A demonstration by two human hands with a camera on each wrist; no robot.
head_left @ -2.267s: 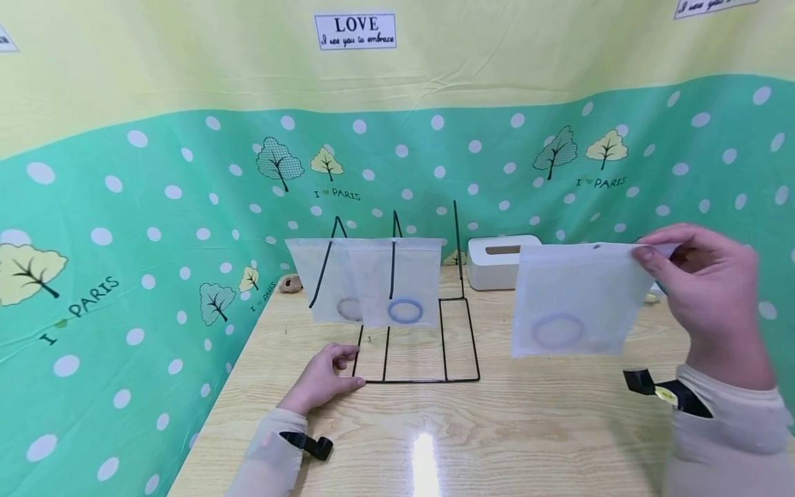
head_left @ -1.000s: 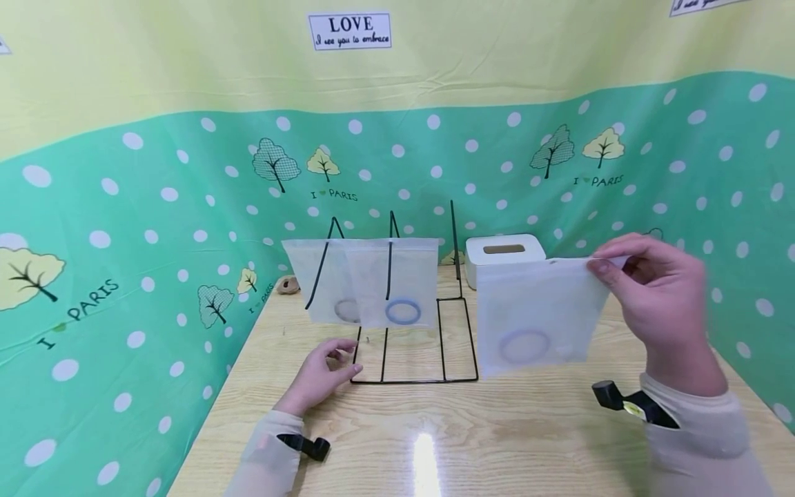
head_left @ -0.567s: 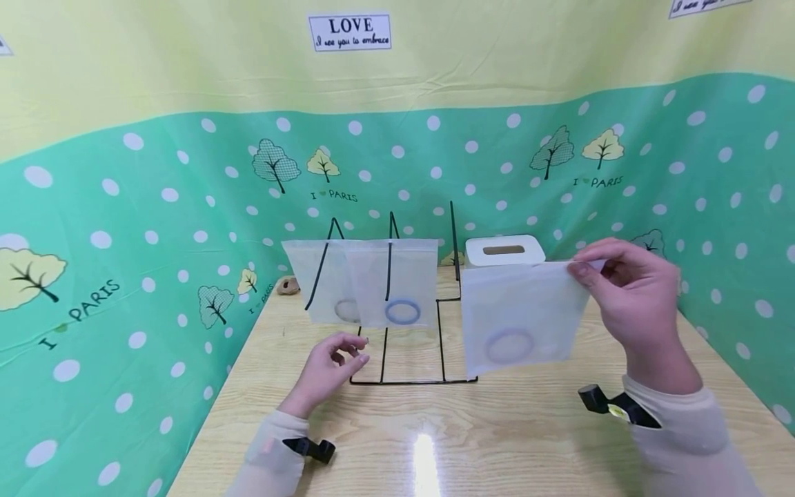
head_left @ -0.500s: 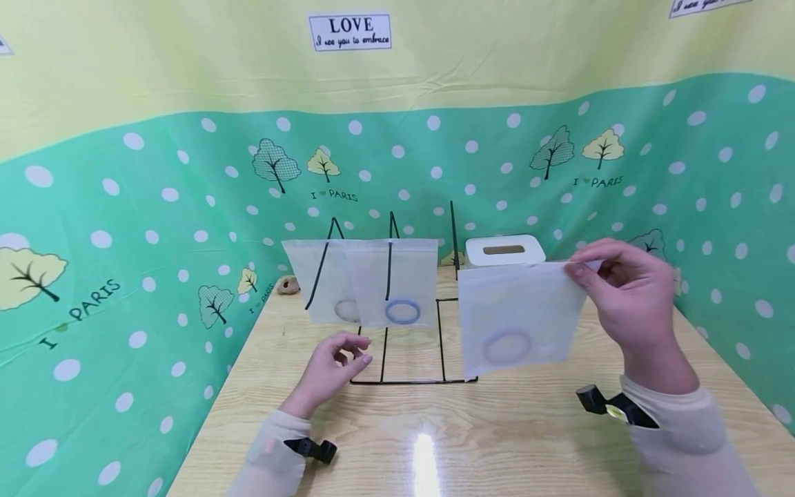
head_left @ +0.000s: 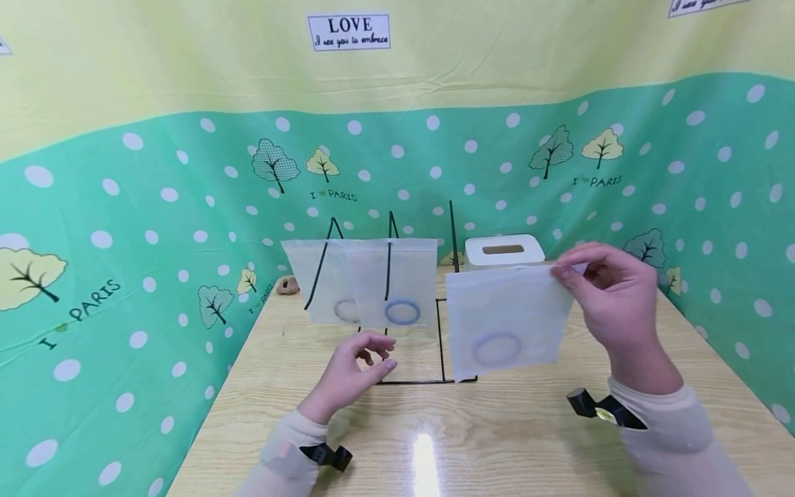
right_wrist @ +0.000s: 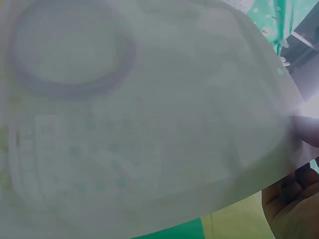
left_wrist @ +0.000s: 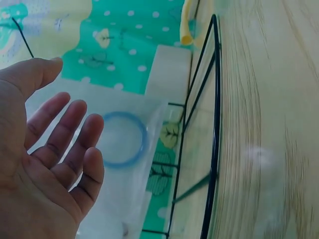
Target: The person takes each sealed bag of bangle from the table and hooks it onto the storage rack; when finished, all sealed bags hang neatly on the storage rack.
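My right hand (head_left: 615, 304) pinches the upper right corner of a translucent white zip bag (head_left: 537, 310), with a pale purple ring (head_left: 495, 366) low inside it. This bag hangs in the air, overlapping the right side of a black wire rack (head_left: 422, 382). In the right wrist view the bag fills most of the picture. My left hand (head_left: 354, 369) hovers over the rack's front left, fingers loosely bent and holding nothing. Two similar bags hang on the rack's left and middle prongs: a left bag (head_left: 301, 259) with a greyish ring and a middle bag (head_left: 419, 273) with a blue ring (left_wrist: 145, 139).
Behind the held bag stands a white box (head_left: 535, 252) with a slotted lid. A small brown object (head_left: 287, 285) sits at the table's back left. A yellow tube (left_wrist: 185, 30) shows in the left wrist view. A patterned cloth (head_left: 205, 179) surrounds the wooden table (head_left: 373, 442).
My right hand has carried the bag leftward to the rack's right side. My left hand has let go of the rack's front left corner and shifted right.
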